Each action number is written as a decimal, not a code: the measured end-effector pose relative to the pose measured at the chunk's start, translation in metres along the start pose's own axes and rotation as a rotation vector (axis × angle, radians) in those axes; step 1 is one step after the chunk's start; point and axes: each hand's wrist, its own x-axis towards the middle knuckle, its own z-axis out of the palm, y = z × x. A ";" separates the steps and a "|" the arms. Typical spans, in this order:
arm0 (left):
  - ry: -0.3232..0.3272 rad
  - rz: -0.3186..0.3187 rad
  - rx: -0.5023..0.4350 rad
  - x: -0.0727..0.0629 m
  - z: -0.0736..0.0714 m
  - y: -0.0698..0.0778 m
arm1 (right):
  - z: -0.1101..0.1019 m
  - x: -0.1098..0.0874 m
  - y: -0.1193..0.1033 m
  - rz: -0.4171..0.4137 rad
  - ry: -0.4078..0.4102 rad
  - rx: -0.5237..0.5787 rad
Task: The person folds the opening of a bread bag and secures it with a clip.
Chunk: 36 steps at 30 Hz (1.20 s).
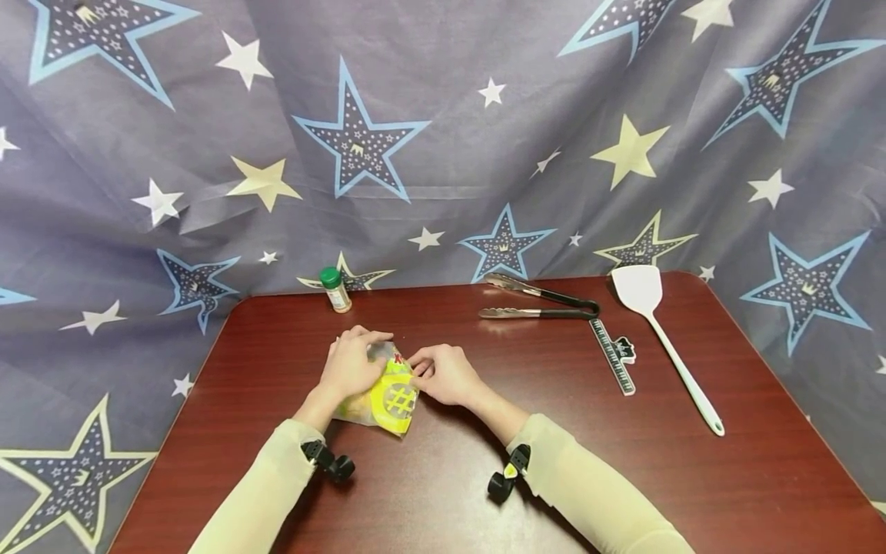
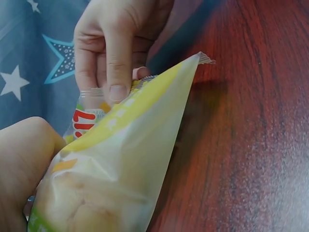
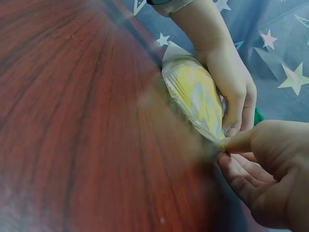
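A yellow and clear plastic food packet [image 1: 398, 396] is between my hands at the left-centre of the table, with pale, rounded food [image 2: 79, 205] showing through it. My left hand [image 1: 353, 365] grips the packet by its left side. With thumb and fingers, my right hand [image 1: 446, 375] pinches the packet's sealed edge [image 2: 145, 82] at the right. In the right wrist view the thumb of my right hand [image 3: 270, 169] presses that edge against its fingers. The left hand's fingers are partly hidden behind the packet. No opening in the packet can be made out.
A small green-capped seasoning bottle [image 1: 336, 290] stands near the back left edge. Spread metal tongs [image 1: 547, 300] with black handles lie at the back right. Beside them are a black-and-white bag clip [image 1: 612, 356] and a long white spatula [image 1: 667, 338]. A star-patterned cloth [image 1: 443, 154] hangs behind the table.
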 end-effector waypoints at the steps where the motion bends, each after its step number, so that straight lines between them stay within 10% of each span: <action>1: 0.011 -0.002 -0.012 0.000 0.001 -0.001 | 0.000 0.000 0.000 -0.002 0.001 0.005; 16: 0.157 -0.044 -0.101 -0.002 0.003 -0.001 | -0.001 -0.003 0.001 -0.121 0.001 0.046; 36: -0.100 0.038 0.015 0.004 -0.008 -0.010 | -0.002 -0.005 0.001 -0.229 0.030 -0.007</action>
